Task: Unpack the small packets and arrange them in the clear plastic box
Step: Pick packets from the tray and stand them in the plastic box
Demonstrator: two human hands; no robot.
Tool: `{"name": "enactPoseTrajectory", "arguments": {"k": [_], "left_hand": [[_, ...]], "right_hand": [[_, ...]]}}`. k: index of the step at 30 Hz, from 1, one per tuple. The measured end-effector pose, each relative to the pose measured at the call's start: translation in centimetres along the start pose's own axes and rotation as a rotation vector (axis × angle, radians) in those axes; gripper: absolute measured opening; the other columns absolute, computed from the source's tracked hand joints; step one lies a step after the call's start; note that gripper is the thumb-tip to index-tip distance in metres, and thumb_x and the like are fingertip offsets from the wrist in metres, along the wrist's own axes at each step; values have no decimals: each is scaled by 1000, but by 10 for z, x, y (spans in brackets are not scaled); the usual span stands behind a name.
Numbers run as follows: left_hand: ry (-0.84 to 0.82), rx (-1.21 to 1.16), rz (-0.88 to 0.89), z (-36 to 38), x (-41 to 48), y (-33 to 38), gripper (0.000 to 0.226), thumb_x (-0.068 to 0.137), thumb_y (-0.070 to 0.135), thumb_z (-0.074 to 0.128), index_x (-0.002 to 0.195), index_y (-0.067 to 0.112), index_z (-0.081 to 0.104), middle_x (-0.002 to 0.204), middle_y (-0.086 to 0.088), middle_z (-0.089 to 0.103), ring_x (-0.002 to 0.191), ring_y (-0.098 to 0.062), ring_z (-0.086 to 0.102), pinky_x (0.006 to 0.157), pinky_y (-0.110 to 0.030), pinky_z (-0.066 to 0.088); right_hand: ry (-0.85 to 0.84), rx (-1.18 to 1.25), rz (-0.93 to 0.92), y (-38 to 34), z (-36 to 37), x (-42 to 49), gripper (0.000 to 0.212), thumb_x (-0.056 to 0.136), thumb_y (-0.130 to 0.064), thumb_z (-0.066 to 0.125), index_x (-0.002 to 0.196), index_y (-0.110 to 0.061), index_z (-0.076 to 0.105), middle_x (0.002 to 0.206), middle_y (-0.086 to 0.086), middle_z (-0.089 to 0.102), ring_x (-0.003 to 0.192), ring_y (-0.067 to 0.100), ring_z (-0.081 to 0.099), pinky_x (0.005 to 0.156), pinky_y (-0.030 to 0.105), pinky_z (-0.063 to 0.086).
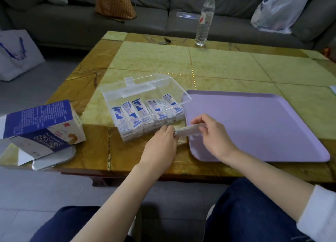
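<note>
Between the two hands, just in front of the near right corner of the clear plastic box, a small packet is being held above the table.

- Left hand is pinching the packet's left end with its fingertips. Right hand is curling thumb and fingers round the other end. Neither hand is open, and both are gripping the one piece.
- Beyond and left of the grip, the box is sitting with its lid tipped back. Blue-and-white packets are standing in close rows inside, filling most of it.
- Right of the grip, a purple tray is lying flat with its near left corner under the right hand. Well to the left, an opened blue-and-white carton is lying on its side.

Step, as I am reading it: late in the filling, with one more piece being readied or straightened before it goes in. The next move is calling for a short lift up and left over the near wall, then a slot-in on edge beside the last row, wherever a gap is showing.

Hard to make out: the held piece is blurred and seen edge-on, so I cannot tell whether it is a full packet or a torn wrapper. The left fingertips are hiding their end of it. Any free space in the box is masked by glare on the clear wall and lid.
</note>
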State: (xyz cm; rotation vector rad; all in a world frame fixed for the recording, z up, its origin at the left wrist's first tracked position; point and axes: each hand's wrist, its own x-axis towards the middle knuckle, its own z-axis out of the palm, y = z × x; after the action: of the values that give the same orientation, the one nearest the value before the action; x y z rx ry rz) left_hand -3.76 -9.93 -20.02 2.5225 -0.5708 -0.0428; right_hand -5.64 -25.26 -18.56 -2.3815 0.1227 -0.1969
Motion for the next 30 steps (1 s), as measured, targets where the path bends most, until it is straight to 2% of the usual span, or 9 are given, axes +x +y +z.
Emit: {"name": "enactPoseTrajectory", "arguments": {"k": [5,9,11,15,19,21,23,26,30], "left_hand": [[-81,82,39,10,6,3,15,100,20,35,109,10,42,115,-9,45,103,-26,50,78,-31,38],[-38,12,25,10,5,7,24,99,22,38,120,10,36,119,-9,48,104,-26,52,76,-32,42],[-28,11,31,9,4,9,27,99,23,37,123,11,33,119,-8,51,102,-26,55,70,-30,42],[58,-44,48,-2,1,15,10,100,23,35,107,17,34,102,-3,58,80,-24,59,56,-27,37],[233,-36,131,-22,-3,15,9,99,22,37,92,20,33,83,1,56,65,-20,51,50,-28,31],[323,-105,138,-34,-5,15,9,99,23,40,92,20,36,74,4,53,62,-18,51,49,-28,33],[385,-201,128,-45,-5,14,9,98,25,44,92,23,38,67,11,49,57,-11,48,50,-25,34],[434,-308,122,-58,-3,10,8,96,27,48,93,22,42,65,13,47,54,-8,43,49,-25,29],[452,-355,137,-73,5,6,7,95,26,49,93,19,48,76,14,53,67,-4,48,55,-19,34]], "right_hand": [[-103,-64,-52,1,5,-8,28,92,2,42,116,-6,54,112,2,47,100,9,46,83,5,26],[-149,-120,-57,7,6,-6,20,95,-9,44,109,-7,57,108,6,51,100,19,53,82,13,30],[-149,-148,-78,9,7,-5,17,95,-10,46,106,-8,59,104,4,53,96,19,53,81,16,34],[-124,-140,-139,5,4,-3,12,92,-5,50,98,-12,58,95,2,59,87,16,55,76,24,41],[-128,-47,-214,-8,-6,-3,23,93,-1,49,92,-24,50,78,-12,56,71,-4,56,67,11,40],[-114,0,-252,-19,-12,-4,12,95,-8,49,100,-18,52,80,-12,59,69,-8,58,65,9,44],[-84,56,-288,-33,-17,-4,14,97,-19,44,105,-12,53,82,-8,62,67,-5,60,62,10,45],[-50,57,-326,-51,-24,-1,15,96,-19,47,102,-11,58,84,-1,68,72,8,63,64,21,48],[-44,44,-345,-71,-28,13,10,91,-18,59,94,-11,65,84,-5,67,78,9,62,73,25,50]]}}
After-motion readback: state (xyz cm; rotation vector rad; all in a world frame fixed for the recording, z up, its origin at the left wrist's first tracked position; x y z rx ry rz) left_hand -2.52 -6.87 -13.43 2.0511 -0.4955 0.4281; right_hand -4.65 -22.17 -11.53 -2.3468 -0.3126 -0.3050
